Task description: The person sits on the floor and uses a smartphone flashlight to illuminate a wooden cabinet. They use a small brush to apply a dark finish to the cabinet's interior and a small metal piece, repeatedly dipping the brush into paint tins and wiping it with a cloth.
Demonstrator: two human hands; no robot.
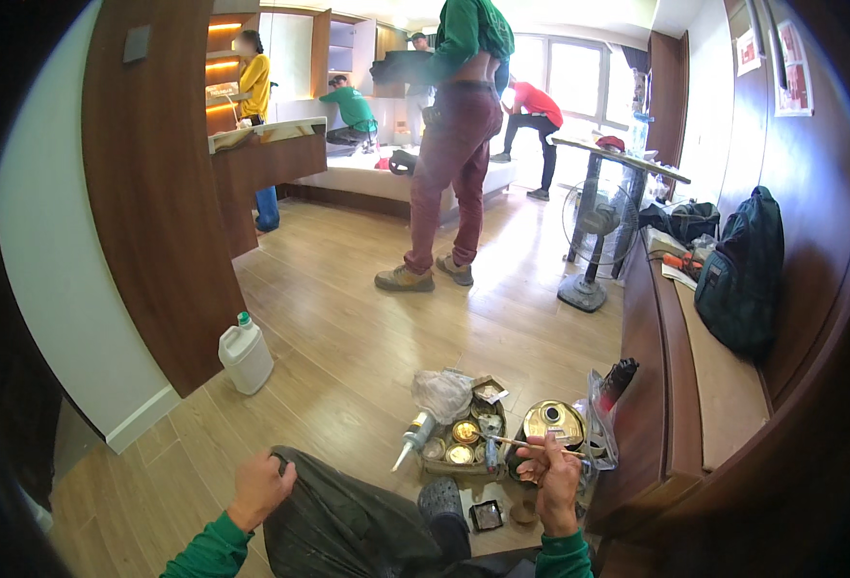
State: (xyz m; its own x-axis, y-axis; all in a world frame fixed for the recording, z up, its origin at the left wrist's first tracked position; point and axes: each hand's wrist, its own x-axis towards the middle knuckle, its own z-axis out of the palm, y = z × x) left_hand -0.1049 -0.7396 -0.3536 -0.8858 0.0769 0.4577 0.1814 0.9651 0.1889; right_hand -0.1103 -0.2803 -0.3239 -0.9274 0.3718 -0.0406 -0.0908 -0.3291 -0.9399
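My right hand (556,477) grips a thin paintbrush (515,442), its tip pointing left over an open box (461,468) on the floor. Small round tins (460,454) with yellowish lids or contents fill that box, and a sealant cartridge (416,433) with a white nozzle leans on its left side. Crumpled whitish plastic or cloth (441,394) lies at its back. Right of the box stands a round metal can (554,422) with a capped opening. Curled and without a tool, my left hand (262,488) rests against my knee in dark trousers (353,513).
Near my clog (441,500) sits a small black square container (486,516). A white jug (246,355) stands left, by the wooden panel. A backpack (743,278) lies on the right-hand ledge, with a fan (590,246) beyond. One person (454,144) stands ahead; several others work farther back.
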